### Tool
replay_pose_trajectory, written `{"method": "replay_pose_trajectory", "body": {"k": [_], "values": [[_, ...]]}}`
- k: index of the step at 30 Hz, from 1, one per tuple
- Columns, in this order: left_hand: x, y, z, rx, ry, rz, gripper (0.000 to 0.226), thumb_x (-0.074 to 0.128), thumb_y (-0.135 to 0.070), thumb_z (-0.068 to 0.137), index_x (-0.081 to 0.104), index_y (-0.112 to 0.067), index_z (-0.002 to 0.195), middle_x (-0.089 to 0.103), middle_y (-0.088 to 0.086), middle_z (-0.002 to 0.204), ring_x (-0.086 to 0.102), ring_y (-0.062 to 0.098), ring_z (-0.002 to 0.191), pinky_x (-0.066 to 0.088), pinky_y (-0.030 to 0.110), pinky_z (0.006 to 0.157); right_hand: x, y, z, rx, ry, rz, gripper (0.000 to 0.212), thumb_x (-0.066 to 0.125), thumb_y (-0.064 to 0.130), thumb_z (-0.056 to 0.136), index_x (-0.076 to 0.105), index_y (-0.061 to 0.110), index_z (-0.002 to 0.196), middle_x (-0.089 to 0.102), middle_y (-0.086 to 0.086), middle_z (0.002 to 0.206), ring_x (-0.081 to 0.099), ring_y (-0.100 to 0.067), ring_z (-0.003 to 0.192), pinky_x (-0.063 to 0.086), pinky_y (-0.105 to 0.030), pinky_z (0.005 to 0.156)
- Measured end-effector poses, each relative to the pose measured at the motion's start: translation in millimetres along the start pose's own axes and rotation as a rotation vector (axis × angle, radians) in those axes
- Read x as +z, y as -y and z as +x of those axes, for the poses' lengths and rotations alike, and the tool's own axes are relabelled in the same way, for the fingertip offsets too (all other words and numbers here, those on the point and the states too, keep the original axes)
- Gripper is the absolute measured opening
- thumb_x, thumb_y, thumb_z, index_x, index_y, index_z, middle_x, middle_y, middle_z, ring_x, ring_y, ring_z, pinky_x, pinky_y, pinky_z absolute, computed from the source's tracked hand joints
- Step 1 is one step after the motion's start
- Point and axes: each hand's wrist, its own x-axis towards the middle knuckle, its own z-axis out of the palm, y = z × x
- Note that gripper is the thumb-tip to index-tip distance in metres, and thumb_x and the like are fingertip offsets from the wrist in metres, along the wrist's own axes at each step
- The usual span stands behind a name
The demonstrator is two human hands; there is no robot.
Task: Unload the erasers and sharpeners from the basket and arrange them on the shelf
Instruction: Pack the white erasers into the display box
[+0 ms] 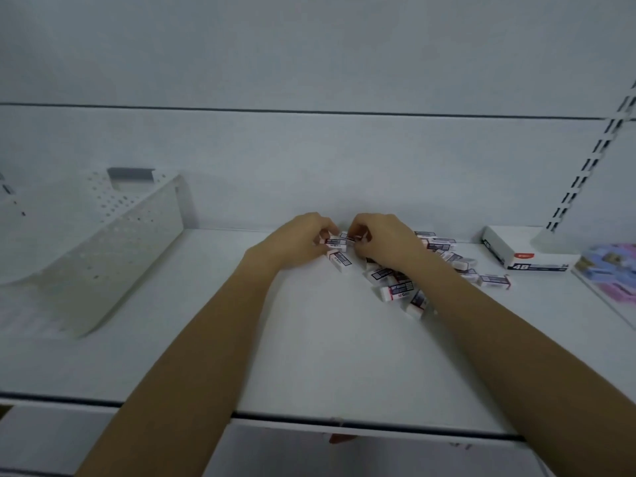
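Your left hand (299,241): fingers curled, pinching a sleeved eraser (334,242); your right hand (382,242): just beside the left, fingertips gripping a second eraser (356,237). Loose erasers (395,289): heaped on the white shelf (309,339), under your right wrist and out to its right; 4B box (526,258): further right of them. White perforated basket (103,242): on the same shelf, well to the left of your left hand.
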Motion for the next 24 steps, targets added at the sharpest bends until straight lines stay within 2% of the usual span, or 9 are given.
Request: {"method": "replay_pose_trajectory", "body": {"k": [2,5,8,11,13,15,18,21,24], "values": [[1.5,1.7,-1.4,0.022,-0.012,0.017,0.027,0.057,-0.021,0.091,0.060,-0.011,0.116,0.051,0.010,0.102,0.053,0.023,0.094,0.039,0.026,0.079,1.3,-0.6,-2.4,-0.007,-0.073,0.007,0.024,0.056,0.011,0.082,0.061,0.012,0.105,0.062,-0.007,0.106,0.055,-0.025,0.100,0.042,-0.032,0.080],[1.4,3.5,-3.7,0.031,-0.055,-0.002,0.023,0.053,-0.012,0.090,0.061,-0.011,0.112,0.045,0.005,0.096,0.049,0.019,0.088,0.037,0.025,0.076,1.3,-2.5,-6.0,-0.021,-0.177,0.041,0.024,0.055,0.010,0.081,0.061,0.010,0.104,0.061,-0.010,0.102,0.053,-0.027,0.098,0.041,-0.034,0.079],[0.7,-3.3,-6.8,-0.045,-0.220,-0.098,0.019,0.055,-0.012,0.088,0.059,-0.007,0.106,0.050,0.004,0.095,0.050,0.014,0.080,0.044,0.028,0.080,-2.6,-3.2,-10.2,-0.050,-0.245,0.065,0.024,0.055,0.009,0.080,0.061,0.009,0.104,0.061,-0.011,0.101,0.052,-0.027,0.098,0.042,-0.036,0.080],[-2.5,-16.3,-9.4,-0.101,-0.485,-0.321,0.022,0.059,-0.011,0.087,0.054,-0.008,0.108,0.052,-0.006,0.081,0.052,0.008,0.065,0.043,0.012,0.068,-6.0,-2.2,-13.1,-0.101,-0.242,0.135,0.025,0.055,0.009,0.081,0.060,0.009,0.105,0.059,-0.010,0.103,0.049,-0.024,0.100,0.040,-0.033,0.081],[-4.5,-25.2,-11.1,-0.114,-0.550,-0.443,0.028,0.058,-0.010,0.087,0.051,-0.014,0.113,0.050,-0.010,0.078,0.053,0.003,0.064,0.041,0.006,0.063,-9.0,-3.7,-14.7,-0.120,-0.225,0.182,0.027,0.056,0.009,0.080,0.059,0.009,0.107,0.058,-0.010,0.105,0.048,-0.022,0.101,0.039,-0.030,0.081],[-2.9,-33.9,-11.1,-0.103,-0.566,-0.511,0.023,0.058,-0.010,0.086,0.052,-0.019,0.106,0.053,-0.008,0.079,0.055,-0.001,0.062,0.042,0.007,0.062,-17.4,-9.9,-18.5,-0.136,-0.224,0.223,0.027,0.057,0.008,0.079,0.059,0.009,0.106,0.056,-0.009,0.103,0.048,-0.021,0.098,0.035,-0.025,0.078],[2.2,-50.5,-3.3,-0.106,-0.568,-0.513,0.020,0.064,-0.007,0.081,0.050,-0.017,0.092,0.056,-0.007,0.081,0.055,-0.004,0.068,0.043,0.017,0.070,-38.3,-34.2,-32.6,-0.158,-0.201,0.213,0.024,0.059,0.007,0.079,0.060,0.009,0.103,0.052,-0.002,0.096,0.042,-0.013,0.091,0.029,-0.019,0.072],[5.9,-83.1,13.6,-0.080,-0.560,-0.555,0.026,0.066,-0.005,0.079,0.046,-0.021,0.085,0.061,-0.001,0.086,0.058,0.009,0.078,0.047,0.021,0.075,-65.7,-73.1,-50.1,-0.151,-0.201,0.179,0.021,0.060,0.007,0.080,0.061,0.009,0.100,0.052,0.000,0.092,0.041,-0.012,0.086,0.029,-0.014,0.063],[18.2,-128.1,38.0,0.002,-0.509,-0.596,0.034,0.065,-0.004,0.080,0.040,-0.027,0.079,0.062,-0.003,0.084,0.058,0.011,0.076,0.048,0.019,0.070,-93.0,-118.3,-66.1,-0.087,-0.262,0.219,0.015,0.058,0.003,0.081,0.061,0.007,0.095,0.055,-0.001,0.088,0.045,-0.014,0.081,0.031,-0.016,0.062]]}}
